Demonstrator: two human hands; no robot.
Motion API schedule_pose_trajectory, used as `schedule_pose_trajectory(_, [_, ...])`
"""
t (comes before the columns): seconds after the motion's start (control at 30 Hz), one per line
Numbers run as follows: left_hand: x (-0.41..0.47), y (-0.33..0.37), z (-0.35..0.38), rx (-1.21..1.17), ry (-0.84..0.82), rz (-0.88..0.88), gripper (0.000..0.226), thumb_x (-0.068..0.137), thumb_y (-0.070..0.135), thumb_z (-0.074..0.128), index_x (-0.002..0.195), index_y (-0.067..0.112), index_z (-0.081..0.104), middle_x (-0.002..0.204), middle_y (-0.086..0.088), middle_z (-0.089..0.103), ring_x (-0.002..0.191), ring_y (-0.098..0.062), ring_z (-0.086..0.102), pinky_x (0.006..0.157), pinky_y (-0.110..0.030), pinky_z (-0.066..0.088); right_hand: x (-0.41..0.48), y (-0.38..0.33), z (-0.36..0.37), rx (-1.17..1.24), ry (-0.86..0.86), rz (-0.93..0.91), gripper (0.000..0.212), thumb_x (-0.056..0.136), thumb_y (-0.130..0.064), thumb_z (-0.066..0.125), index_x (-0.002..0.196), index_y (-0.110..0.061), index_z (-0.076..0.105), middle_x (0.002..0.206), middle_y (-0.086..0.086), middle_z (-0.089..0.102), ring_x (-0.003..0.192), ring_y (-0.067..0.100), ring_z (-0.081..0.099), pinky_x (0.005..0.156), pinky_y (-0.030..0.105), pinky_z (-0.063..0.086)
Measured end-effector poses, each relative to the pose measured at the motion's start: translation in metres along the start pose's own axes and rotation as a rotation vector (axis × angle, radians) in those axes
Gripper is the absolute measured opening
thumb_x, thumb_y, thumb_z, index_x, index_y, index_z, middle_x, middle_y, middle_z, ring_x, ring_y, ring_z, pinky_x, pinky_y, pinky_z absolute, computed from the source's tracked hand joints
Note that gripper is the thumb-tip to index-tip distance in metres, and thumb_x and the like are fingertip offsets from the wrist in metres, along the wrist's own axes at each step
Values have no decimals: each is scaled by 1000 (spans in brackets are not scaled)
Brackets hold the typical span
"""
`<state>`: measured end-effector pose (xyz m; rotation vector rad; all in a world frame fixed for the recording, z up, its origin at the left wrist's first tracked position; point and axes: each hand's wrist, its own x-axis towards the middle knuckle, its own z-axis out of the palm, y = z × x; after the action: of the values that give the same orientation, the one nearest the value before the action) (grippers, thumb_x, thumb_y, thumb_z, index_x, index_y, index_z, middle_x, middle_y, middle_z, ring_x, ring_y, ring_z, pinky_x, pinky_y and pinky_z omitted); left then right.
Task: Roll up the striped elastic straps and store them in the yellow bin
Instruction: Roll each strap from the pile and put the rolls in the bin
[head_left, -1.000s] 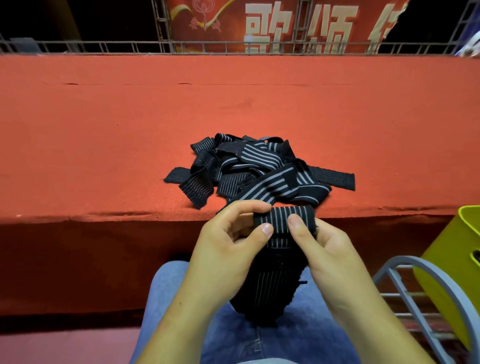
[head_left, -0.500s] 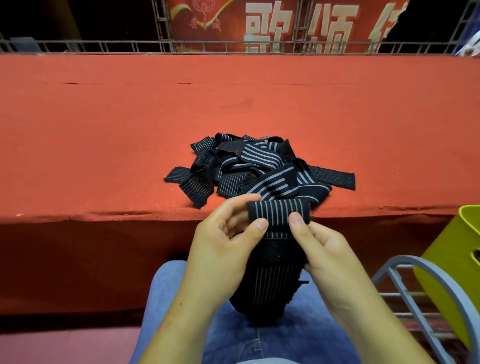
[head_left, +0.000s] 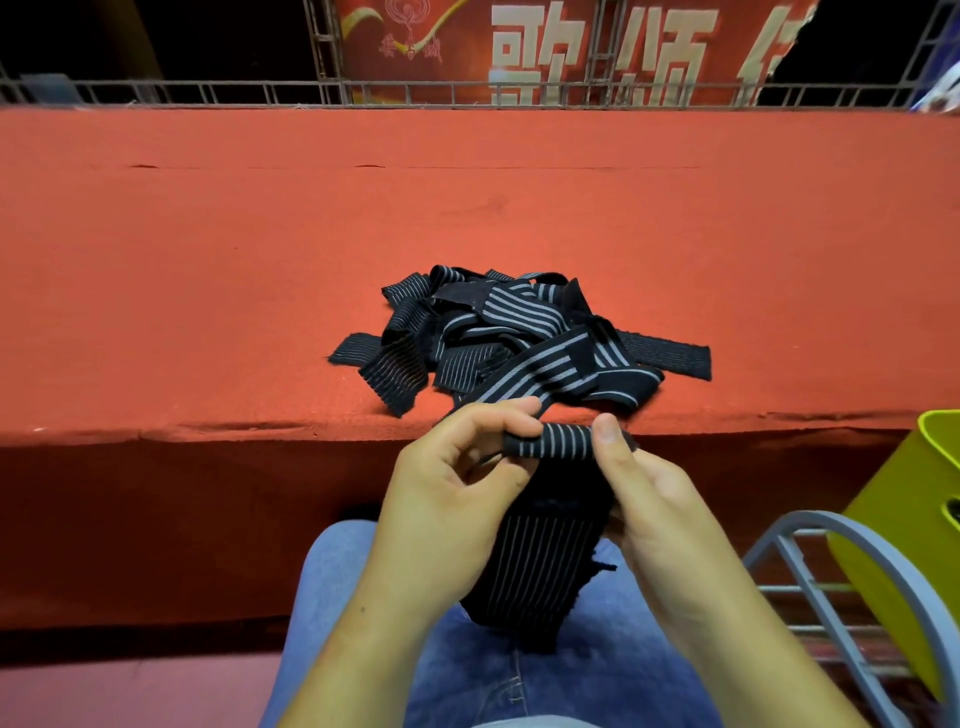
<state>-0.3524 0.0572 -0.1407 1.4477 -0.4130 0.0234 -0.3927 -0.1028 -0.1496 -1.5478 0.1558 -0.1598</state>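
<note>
A black strap with grey stripes (head_left: 563, 441) is held in front of me, its top end curled into a small roll. My left hand (head_left: 457, 499) grips the roll's left end with curled fingers. My right hand (head_left: 654, 499) pinches the right end, thumb on top. The rest of this strap hangs down over my lap (head_left: 540, 571). A tangled pile of the same striped straps (head_left: 509, 338) lies on the red cloth just beyond my hands. The yellow bin (head_left: 914, 525) stands at the right edge, partly cut off.
The red cloth-covered table (head_left: 260, 260) stretches wide ahead, its front edge just past my hands. A grey metal chair frame (head_left: 852, 561) curves in front of the bin at lower right. A metal railing and a red banner (head_left: 571, 52) run behind the table.
The strap's top end has been turned over into a tighter, narrower roll between my fingers. Both hands have risen slightly toward the table edge.
</note>
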Motion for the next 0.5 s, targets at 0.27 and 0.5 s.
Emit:
schedule_pose_trajectory(0.27, [-1,2,2,13,-45,-77,49,91,-11,65,126,23,66,122,8,74,115,-4,68,96,-16,50,-2,-4,-1,60,13,-45,36,98,-51,66,114,-22,80,113,6,81,115,26,74,109,58,51])
schedule_pose_trajectory(0.5, [-4,0,4,59,-141,-120,48,105,15,59,149,28,47,126,15,73,123,-4,64,113,-35,45,-4,-5,0,-6,-5,-88,34,96,-41,58,117,-21,76,111,-1,81,109,16,76,104,48,56])
